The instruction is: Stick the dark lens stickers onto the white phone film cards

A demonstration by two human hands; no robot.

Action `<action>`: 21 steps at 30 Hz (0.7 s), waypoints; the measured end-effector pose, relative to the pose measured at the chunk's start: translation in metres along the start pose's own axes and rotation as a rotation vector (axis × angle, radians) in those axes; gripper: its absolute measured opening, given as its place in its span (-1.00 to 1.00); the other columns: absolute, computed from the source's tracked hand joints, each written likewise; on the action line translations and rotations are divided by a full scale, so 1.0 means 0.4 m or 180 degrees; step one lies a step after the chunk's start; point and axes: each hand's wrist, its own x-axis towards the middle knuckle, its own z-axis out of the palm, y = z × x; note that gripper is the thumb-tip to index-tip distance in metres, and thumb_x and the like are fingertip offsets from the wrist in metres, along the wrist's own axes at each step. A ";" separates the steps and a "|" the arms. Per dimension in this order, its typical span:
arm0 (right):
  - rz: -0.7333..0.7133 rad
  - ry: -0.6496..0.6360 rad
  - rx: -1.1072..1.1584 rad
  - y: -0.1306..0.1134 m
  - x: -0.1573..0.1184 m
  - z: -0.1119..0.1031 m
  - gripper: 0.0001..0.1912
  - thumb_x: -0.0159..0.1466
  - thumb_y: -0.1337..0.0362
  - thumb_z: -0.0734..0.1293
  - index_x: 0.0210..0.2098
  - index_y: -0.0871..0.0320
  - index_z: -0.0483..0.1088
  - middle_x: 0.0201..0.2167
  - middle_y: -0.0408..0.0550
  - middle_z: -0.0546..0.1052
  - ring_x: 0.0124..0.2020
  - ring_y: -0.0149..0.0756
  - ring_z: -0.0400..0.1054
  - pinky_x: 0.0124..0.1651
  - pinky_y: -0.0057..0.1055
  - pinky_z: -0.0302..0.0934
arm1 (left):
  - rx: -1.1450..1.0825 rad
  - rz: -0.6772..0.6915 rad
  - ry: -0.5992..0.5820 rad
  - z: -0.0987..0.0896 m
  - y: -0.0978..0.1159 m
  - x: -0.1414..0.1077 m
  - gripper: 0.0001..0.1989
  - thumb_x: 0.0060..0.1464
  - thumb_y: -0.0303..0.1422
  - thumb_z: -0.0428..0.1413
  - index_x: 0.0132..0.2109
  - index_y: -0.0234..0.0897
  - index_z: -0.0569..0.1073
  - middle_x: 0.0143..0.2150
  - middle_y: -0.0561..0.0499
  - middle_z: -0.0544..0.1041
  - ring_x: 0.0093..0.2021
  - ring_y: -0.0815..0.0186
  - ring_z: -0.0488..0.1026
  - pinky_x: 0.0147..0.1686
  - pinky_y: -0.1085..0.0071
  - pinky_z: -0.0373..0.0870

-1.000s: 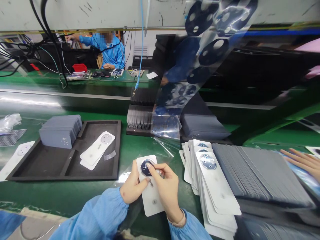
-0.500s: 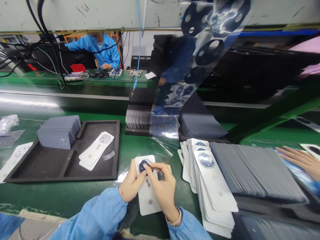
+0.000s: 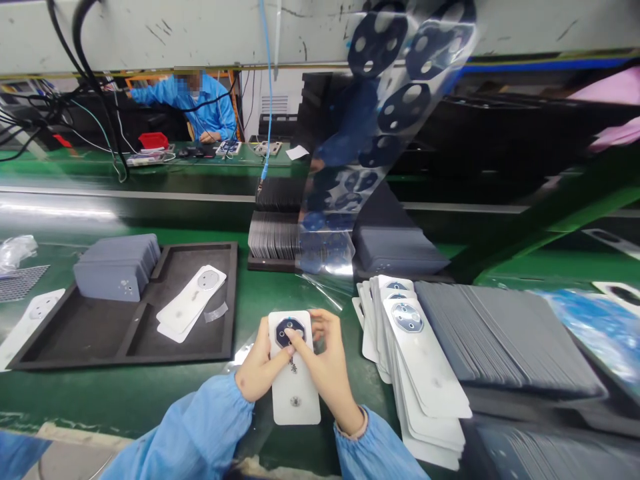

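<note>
A white phone back cover point(image 3: 296, 401) stands before me, its dark octagonal camera film point(image 3: 283, 328) near the top end. Along its left edge my left hand point(image 3: 261, 365) grips the cover, thumb lying across the front below the film. My right hand point(image 3: 327, 370) holds the opposite edge; its thumb presses on the dark film while the other fingers curl round behind the upper right edge. To the right leans a fanned stack of similar white covers point(image 3: 425, 363), with shiny films at their upper ends.
At left, a black tray point(image 3: 180, 350) holds grey panels point(image 3: 107, 277) and a pair of white covers point(image 3: 187, 303). A clear film strip with dark cutouts point(image 3: 405, 107) hangs ahead. Rows of grey panels point(image 3: 505, 340) fill the right. A person in blue point(image 3: 213, 100) sits across the line.
My right fingers have left the film's upper edge and curled behind the cover's right side; the thumb remains on the film. Another person's hand at far right has gone from view.
</note>
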 end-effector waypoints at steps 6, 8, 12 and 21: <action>0.0807 -0.0830 0.0887 -0.014 0.004 -0.005 -0.66 0.22 -0.02 0.38 -0.33 0.16 0.43 -0.42 -0.09 0.51 -0.38 -0.26 0.37 -0.36 -0.40 0.24 | 0.0046 -0.0153 -0.0012 -0.009 -0.003 0.004 -0.65 0.17 -0.18 0.15 0.03 -0.21 0.31 -0.09 -0.02 0.47 -0.13 0.24 0.45 -0.15 0.32 0.39; 0.0912 -0.0743 0.1065 -0.012 0.006 -0.008 -0.63 0.21 -0.05 0.37 -0.38 0.16 0.42 -0.46 -0.11 0.50 -0.41 -0.27 0.36 -0.40 -0.42 0.22 | 0.0123 -0.0120 0.0006 -0.008 0.000 0.004 -0.64 0.18 -0.18 0.15 0.04 -0.22 0.33 -0.08 -0.03 0.48 -0.10 0.22 0.44 -0.12 0.31 0.38; 0.0871 -0.0877 0.1180 -0.004 0.016 -0.014 -0.62 0.22 -0.08 0.35 -0.36 0.15 0.46 -0.47 -0.12 0.51 -0.43 -0.27 0.37 -0.40 -0.40 0.26 | 0.0013 -0.0086 0.0111 -0.004 0.003 0.007 -0.65 0.19 -0.15 0.12 0.05 -0.21 0.36 -0.08 -0.03 0.51 -0.10 0.21 0.45 -0.12 0.31 0.38; 0.0741 -0.1620 0.1380 -0.011 0.013 -0.028 -0.41 0.16 0.17 0.44 0.17 0.04 0.31 -0.13 -0.03 0.58 -0.18 -0.16 0.48 -0.08 -0.16 0.38 | -0.0036 -0.0021 0.0401 -0.019 -0.013 0.020 -0.64 0.23 -0.11 0.05 0.06 -0.23 0.33 -0.11 -0.01 0.47 -0.13 0.22 0.42 -0.15 0.32 0.36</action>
